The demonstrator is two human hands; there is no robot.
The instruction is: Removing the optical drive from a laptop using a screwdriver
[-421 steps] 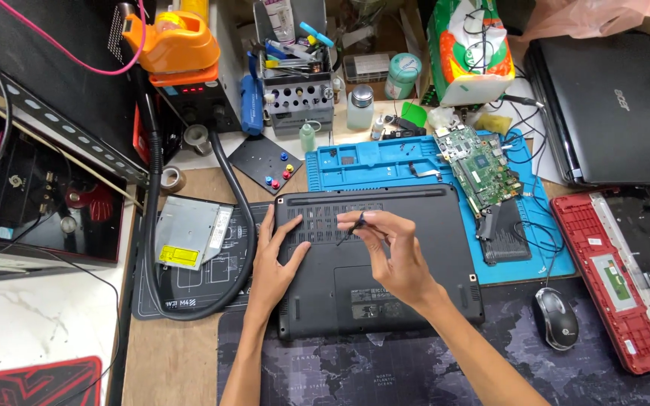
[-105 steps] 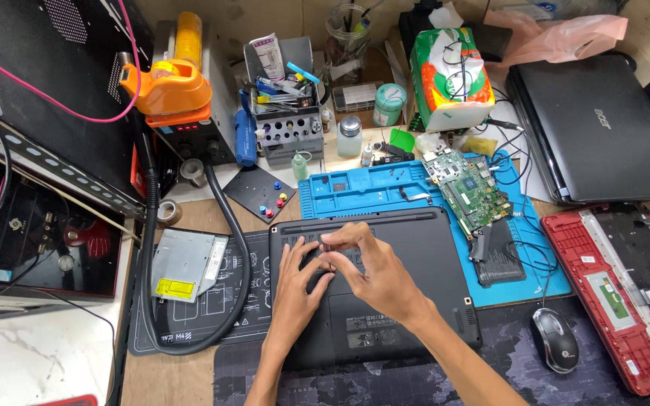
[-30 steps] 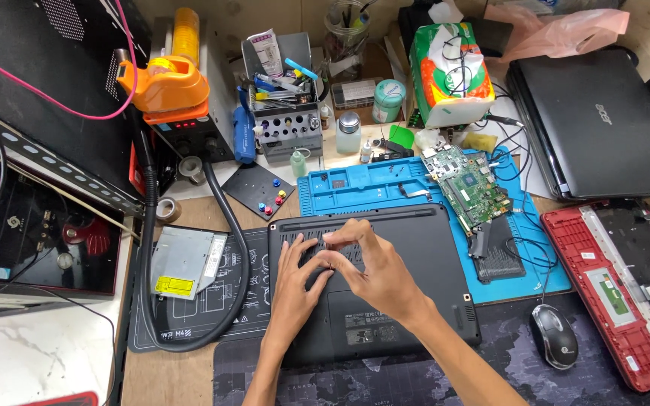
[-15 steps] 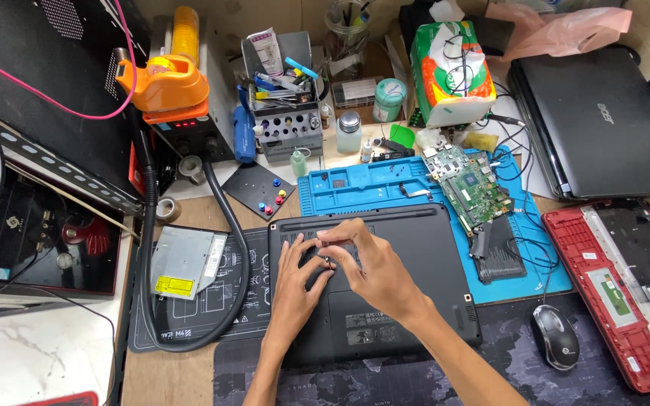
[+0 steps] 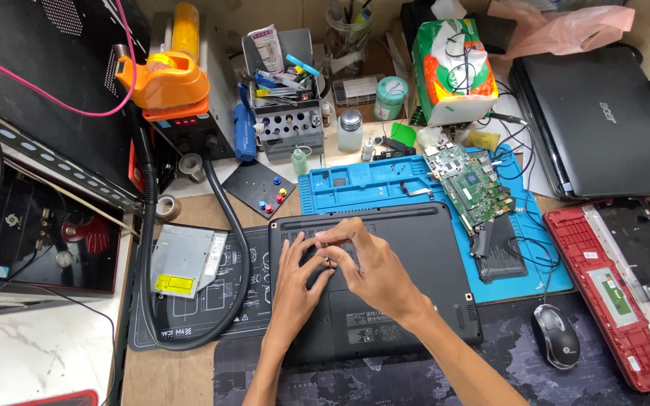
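Note:
A black laptop base [image 5: 415, 286] lies underside up on the desk in front of me. Both hands meet over its upper left part. My left hand [image 5: 295, 289] rests flat on the cover with fingers spread, the fingertips touching those of the other hand. My right hand [image 5: 370, 267] reaches in from the right, thumb and forefinger pinched on a tiny shiny piece [image 5: 329, 261], too small to identify. Part of the vent area is hidden under the hands.
A blue work mat [image 5: 385, 180] carries a green circuit board [image 5: 469, 184]. A silver optical drive [image 5: 183, 261], a black hose [image 5: 227, 225], a screw tray [image 5: 259, 189], a tool rack [image 5: 289, 128], a mouse [image 5: 556, 336], a red laptop shell [image 5: 626, 286] and a closed black laptop [image 5: 603, 120] surround it.
Fourteen seconds ago my right hand held a thin tool over the laptop; now it pinches a tiny piece. In the last second both hands stay nearly still, fingertips drawn slightly closer.

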